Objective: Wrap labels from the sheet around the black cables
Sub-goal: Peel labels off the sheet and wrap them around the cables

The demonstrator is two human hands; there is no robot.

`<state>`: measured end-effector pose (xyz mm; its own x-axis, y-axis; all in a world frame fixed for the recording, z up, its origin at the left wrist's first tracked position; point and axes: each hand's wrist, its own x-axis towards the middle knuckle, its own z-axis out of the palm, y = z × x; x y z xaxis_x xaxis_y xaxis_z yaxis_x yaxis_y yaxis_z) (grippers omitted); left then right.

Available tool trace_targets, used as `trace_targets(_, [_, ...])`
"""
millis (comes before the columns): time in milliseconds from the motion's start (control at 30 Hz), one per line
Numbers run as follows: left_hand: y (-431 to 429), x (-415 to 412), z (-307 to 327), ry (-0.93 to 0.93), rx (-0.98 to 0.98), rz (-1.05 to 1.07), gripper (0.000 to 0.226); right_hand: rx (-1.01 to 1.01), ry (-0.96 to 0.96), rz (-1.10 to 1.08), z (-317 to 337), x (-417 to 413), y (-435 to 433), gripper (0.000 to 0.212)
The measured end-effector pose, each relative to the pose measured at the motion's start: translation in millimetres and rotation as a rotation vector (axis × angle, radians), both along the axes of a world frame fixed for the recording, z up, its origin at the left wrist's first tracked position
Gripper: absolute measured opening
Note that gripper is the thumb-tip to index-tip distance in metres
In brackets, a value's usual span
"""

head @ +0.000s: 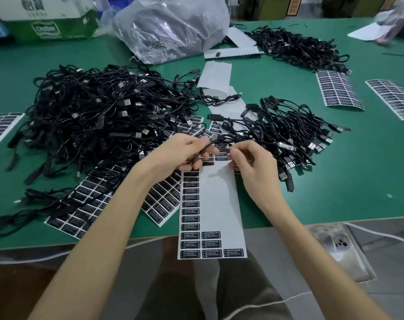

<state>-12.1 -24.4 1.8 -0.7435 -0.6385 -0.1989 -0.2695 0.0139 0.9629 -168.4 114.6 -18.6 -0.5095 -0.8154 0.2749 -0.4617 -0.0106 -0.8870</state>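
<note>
Keeping the big cable heap [99, 112] at my left within reach, I have the label sheet [219, 199] lying near under my left hand [173, 155] and right hand [254, 165], each pinching one black cable [216, 139] stretched between them for wrapping

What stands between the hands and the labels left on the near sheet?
Nothing visible. The left hand and right hand grip a black cable over the label sheet, whose left column of labels lies uncovered.

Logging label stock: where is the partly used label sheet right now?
Head view, centre: the sheet lies on the table, overhanging its near edge, under the left hand and right hand holding a cable.
</note>
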Motion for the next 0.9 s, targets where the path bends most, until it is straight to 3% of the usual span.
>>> trace_targets(167, [2,6,3,0.028,-0.009,-0.028,0.025,0.01,-0.108,0.009,1,-3,1,0.01])
trace_targets(600, [22,-4,3,-0.106,-0.584,0.15,0.016,-0.005,-0.184,-0.041,-1,-4,1,0.012])
trace_targets(900, [33,4,-16,-0.066,-0.839,0.044,0.022,0.055,-0.085,-0.013,1,-2,1,0.013])
